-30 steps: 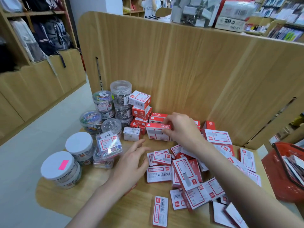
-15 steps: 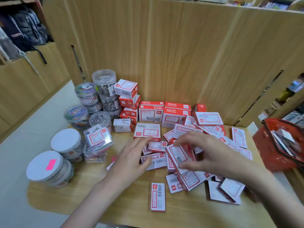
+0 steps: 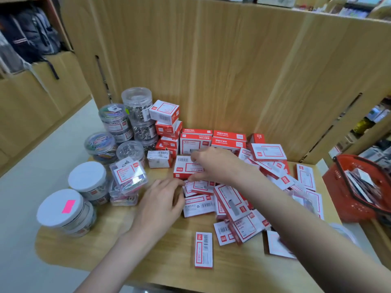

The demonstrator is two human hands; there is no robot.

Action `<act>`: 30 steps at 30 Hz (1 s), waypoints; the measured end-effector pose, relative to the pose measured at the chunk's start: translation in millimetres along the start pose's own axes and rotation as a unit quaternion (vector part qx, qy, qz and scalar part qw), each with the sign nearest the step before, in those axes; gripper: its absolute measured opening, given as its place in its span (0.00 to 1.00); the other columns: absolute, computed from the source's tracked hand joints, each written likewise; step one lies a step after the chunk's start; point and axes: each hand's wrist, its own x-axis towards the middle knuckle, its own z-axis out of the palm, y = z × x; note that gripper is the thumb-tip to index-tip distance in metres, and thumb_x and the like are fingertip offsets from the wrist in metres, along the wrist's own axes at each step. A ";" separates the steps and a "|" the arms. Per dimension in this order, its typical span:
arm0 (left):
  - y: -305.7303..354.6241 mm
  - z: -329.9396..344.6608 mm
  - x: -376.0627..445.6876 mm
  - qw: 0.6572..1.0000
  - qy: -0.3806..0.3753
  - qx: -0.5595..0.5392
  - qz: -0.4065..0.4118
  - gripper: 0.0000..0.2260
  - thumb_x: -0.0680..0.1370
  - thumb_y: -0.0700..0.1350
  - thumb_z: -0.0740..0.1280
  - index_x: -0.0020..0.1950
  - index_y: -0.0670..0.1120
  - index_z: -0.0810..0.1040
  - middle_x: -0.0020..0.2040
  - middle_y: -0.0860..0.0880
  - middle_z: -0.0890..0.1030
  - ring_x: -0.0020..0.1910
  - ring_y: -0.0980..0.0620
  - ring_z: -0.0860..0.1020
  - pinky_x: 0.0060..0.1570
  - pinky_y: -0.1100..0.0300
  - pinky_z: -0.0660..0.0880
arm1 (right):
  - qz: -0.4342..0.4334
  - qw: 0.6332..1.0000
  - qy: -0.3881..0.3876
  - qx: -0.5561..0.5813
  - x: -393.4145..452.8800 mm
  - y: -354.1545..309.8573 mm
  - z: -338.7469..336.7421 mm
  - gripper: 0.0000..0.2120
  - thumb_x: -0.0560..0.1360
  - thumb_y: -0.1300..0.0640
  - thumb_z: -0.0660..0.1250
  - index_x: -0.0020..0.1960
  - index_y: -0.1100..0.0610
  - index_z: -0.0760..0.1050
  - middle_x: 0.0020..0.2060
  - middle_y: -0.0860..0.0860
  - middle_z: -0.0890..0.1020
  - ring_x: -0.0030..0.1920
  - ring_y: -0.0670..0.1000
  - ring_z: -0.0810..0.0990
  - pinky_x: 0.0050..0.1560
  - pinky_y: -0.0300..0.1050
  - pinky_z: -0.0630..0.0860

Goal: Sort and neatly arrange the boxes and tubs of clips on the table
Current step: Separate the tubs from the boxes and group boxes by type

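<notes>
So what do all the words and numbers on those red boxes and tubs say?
None can be read for sure.
Red and white boxes: print and barcodes, too blurred.
Lone box near the table edge: barcode only, digits too small.
Clear tubs: labels too small.
Pink sticker: blank.

Red-and-white boxes (image 3: 188, 167), red basket (image 3: 347, 199)

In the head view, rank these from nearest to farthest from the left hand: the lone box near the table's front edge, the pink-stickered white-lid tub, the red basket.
From the left hand:
1. Lone box, just to its right, nearer the front edge.
2. Pink-stickered tub, at the table's left edge.
3. Red basket, off the right end.
</notes>
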 end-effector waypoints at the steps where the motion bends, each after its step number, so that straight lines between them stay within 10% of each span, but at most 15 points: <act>1: 0.2 -0.3 -1.2 1.000 0.006 -0.020 -0.005 0.15 0.73 0.49 0.58 0.54 0.48 0.78 0.50 0.52 0.81 0.51 0.50 0.75 0.45 0.65 0.64 | -0.003 1.000 -0.010 -0.008 1.9 0.3 1.3 0.23 0.72 0.43 0.66 0.59 0.58 0.69 0.56 0.55 0.76 0.57 0.56 0.74 0.49 0.49 0.71; 9: -1.9 -1.3 -0.3 0.995 -0.004 -0.088 0.035 0.27 0.72 0.52 0.54 0.69 0.42 0.68 0.70 0.48 0.68 0.68 0.54 0.63 0.66 0.68 0.55 | -0.014 0.996 0.082 -0.009 11.4 7.1 -5.9 0.16 0.70 0.55 0.64 0.56 0.59 0.68 0.44 0.60 0.79 0.46 0.62 0.77 0.39 0.49 0.70; 17: -7.4 2.6 -3.4 0.997 -0.004 -0.051 0.052 0.19 0.73 0.49 0.57 0.58 0.43 0.76 0.55 0.48 0.79 0.56 0.55 0.69 0.55 0.64 0.62 | -0.035 0.990 0.129 0.044 -1.1 20.2 -5.3 0.13 0.73 0.61 0.65 0.56 0.59 0.71 0.50 0.55 0.78 0.49 0.56 0.76 0.43 0.48 0.69; 30: -6.5 2.7 -5.9 0.996 0.018 -0.078 0.044 0.18 0.73 0.50 0.56 0.56 0.45 0.77 0.59 0.49 0.77 0.57 0.53 0.69 0.57 0.61 0.63 | -0.053 0.978 0.203 -0.003 -9.4 26.5 0.3 0.07 0.71 0.63 0.66 0.49 0.63 0.75 0.44 0.58 0.78 0.45 0.59 0.72 0.44 0.54 0.73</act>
